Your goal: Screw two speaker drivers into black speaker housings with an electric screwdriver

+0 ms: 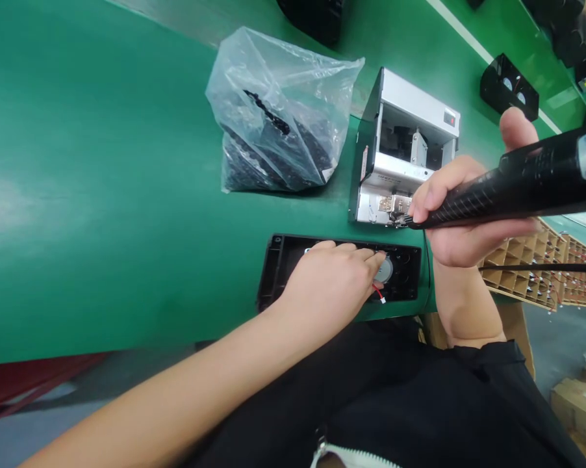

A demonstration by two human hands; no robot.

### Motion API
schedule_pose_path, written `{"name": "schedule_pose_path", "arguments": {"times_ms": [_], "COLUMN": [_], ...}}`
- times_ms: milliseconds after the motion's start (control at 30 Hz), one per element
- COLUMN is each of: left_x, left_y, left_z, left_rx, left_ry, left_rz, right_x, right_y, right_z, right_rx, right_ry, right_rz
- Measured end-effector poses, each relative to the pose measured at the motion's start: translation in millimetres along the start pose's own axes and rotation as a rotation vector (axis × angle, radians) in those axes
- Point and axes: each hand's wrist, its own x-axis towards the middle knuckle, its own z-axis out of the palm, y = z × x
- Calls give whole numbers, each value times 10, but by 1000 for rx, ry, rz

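Note:
My left hand (pixel 332 276) rests on a long black plastic housing (pixel 278 260) at the near edge of the green table, its fingertips pinching a small round silver part (pixel 385 269) with a red wire (pixel 379 294). My right hand (pixel 461 214) is wrapped round a black electric screwdriver (pixel 527 182). The screwdriver's tip touches the front opening of a grey box-shaped machine (pixel 410 104) standing just behind the housing.
A clear plastic bag (pixel 278 78) of black parts lies behind the housing to the left. Cardboard divider trays (pixel 541 266) with small parts sit to the right, below the table edge. A black fan unit (pixel 508 88) lies at the far right on the green table (pixel 102 195).

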Motion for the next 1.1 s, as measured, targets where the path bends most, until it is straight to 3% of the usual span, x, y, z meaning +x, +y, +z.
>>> {"name": "schedule_pose_path", "arguments": {"times_ms": [167,267,367,567,833,1100], "left_x": [11,8,8,-24,-193,-166], "left_y": [8,-1,-8,-2,-30,37], "left_z": [-43,-63,-56,-31,0,27], "left_rx": [45,41,35,75,-181,-359], "left_ry": [-35,-39,-38,-37,184,278], "left_rz": [0,2,-3,-35,126,220], "right_x": [-88,-295,-549,-874,-865,-891], "right_y": [-311,-593,-759,-678,-888,-1003], "right_z": [-54,-288,-492,-614,-650,-613], "right_rx": [184,220,207,202,235,293], "right_ry": [61,-24,-17,26,89,183], "right_rz": [-231,-97,5,42,83,68]}}
